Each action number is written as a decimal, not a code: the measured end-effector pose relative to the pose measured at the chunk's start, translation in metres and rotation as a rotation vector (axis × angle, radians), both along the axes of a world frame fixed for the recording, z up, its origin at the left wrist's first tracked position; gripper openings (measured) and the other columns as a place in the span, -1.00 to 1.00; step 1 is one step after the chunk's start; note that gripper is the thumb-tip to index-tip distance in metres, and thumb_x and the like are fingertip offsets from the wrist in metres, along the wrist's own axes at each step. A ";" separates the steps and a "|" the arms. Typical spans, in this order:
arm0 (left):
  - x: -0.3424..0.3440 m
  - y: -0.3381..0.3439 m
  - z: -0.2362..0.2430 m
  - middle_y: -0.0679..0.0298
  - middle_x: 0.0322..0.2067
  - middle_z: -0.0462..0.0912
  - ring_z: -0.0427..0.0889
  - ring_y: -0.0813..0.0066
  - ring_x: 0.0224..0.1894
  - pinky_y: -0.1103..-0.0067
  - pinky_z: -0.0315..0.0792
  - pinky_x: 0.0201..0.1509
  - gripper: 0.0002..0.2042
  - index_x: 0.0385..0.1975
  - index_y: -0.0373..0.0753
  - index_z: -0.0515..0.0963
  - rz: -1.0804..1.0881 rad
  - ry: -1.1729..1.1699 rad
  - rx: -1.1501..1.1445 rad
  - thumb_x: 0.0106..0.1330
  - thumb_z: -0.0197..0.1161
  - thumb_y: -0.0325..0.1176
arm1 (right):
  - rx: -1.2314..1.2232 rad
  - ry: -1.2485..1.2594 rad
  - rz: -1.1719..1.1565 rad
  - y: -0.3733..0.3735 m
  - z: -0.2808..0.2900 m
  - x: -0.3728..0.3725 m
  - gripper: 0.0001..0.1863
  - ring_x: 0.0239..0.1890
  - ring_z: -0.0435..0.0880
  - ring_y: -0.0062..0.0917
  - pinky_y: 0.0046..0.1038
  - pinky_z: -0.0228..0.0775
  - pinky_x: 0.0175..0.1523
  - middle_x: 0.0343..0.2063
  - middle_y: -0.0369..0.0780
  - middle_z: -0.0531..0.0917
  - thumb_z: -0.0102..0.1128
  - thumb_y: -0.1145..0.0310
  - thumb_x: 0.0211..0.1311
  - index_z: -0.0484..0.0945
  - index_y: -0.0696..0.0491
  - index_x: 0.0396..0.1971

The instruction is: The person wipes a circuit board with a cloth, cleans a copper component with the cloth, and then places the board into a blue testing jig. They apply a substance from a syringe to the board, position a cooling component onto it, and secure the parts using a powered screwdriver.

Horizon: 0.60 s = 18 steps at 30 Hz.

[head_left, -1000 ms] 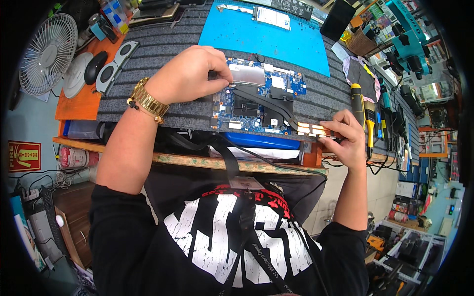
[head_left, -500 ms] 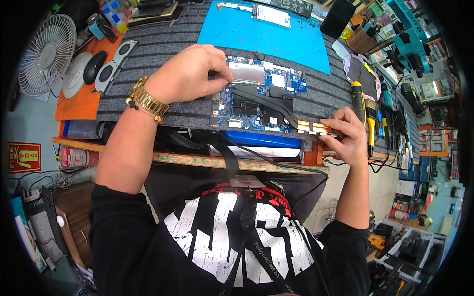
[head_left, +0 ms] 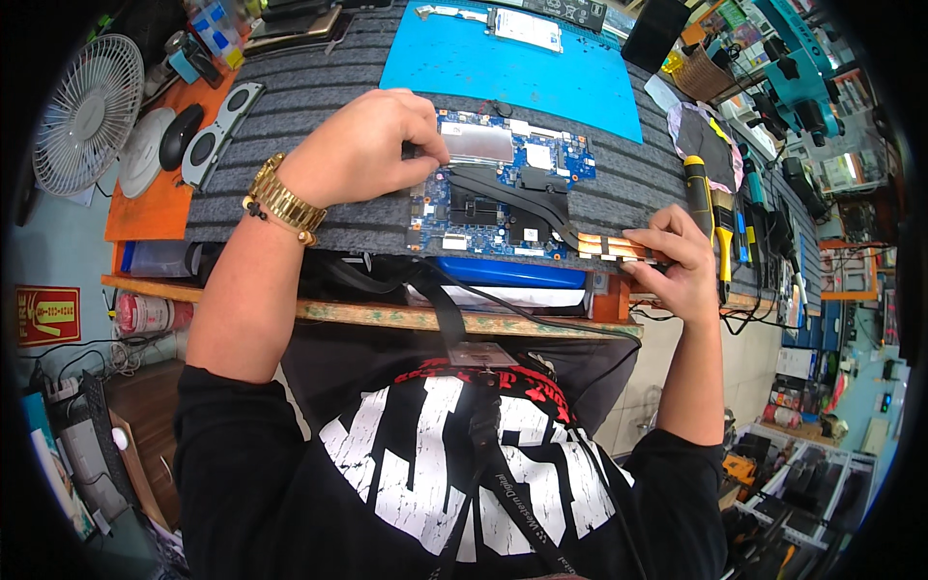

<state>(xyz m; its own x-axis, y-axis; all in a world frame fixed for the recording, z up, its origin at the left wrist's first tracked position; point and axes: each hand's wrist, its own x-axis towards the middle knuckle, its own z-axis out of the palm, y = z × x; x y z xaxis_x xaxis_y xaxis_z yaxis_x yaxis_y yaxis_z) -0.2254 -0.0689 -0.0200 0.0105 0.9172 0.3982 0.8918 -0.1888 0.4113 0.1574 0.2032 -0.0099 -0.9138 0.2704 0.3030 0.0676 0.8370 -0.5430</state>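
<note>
A blue laptop motherboard [head_left: 534,164] lies on the grey ribbed mat near the bench's front edge. Across it runs a heat sink [head_left: 517,198] with dark pipes, its copper-coloured end [head_left: 601,246] reaching past the board's right side. My right hand [head_left: 677,263] pinches that copper end between thumb and fingers. At the board's upper left, my left hand [head_left: 387,145] is closed, fingertips pressed together beside a silver metal plate [head_left: 478,143]. Whatever sits between those fingertips is hidden by the hand.
Behind the board lies a blue work mat [head_left: 512,82] with a silver drive [head_left: 525,30]. A yellow-black screwdriver [head_left: 697,188] and a yellow-handled brush [head_left: 724,246] are right of my right hand. Left stand a white fan [head_left: 89,114] and a silver two-fan cooler part [head_left: 220,135].
The whole view has shifted slightly, with the bench a little further left. Both hands keep nearly the same grip and place on the board and heat sink.
</note>
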 end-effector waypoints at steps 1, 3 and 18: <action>0.000 0.000 -0.001 0.24 -0.23 0.86 0.82 0.17 -0.06 0.28 0.66 0.16 -0.88 -0.19 -0.22 0.94 0.000 0.005 0.005 0.31 0.62 -0.47 | -0.001 -0.002 0.002 0.000 -0.001 0.000 -0.56 -0.30 0.60 -0.54 -0.44 0.40 -0.25 -0.26 -0.29 0.58 0.82 0.50 0.03 0.96 0.09 -0.01; 0.000 0.000 -0.001 0.24 -0.23 0.86 0.82 0.17 -0.06 0.28 0.66 0.16 -0.88 -0.19 -0.22 0.94 0.000 0.004 0.010 0.30 0.62 -0.47 | -0.010 -0.004 -0.001 0.001 -0.002 0.000 -0.57 -0.29 0.60 -0.54 -0.44 0.40 -0.25 -0.26 -0.29 0.57 0.81 0.50 0.03 0.96 0.10 -0.02; 0.003 0.000 -0.001 0.20 -0.23 0.86 0.81 0.13 -0.03 0.28 0.67 0.18 -0.87 -0.21 -0.26 0.92 0.006 -0.034 0.013 0.26 0.62 -0.49 | -0.046 -0.025 -0.013 0.000 -0.005 0.002 -0.55 -0.23 0.61 -0.47 -0.40 0.42 -0.20 -0.27 -0.28 0.57 0.84 0.50 0.01 0.96 0.10 -0.02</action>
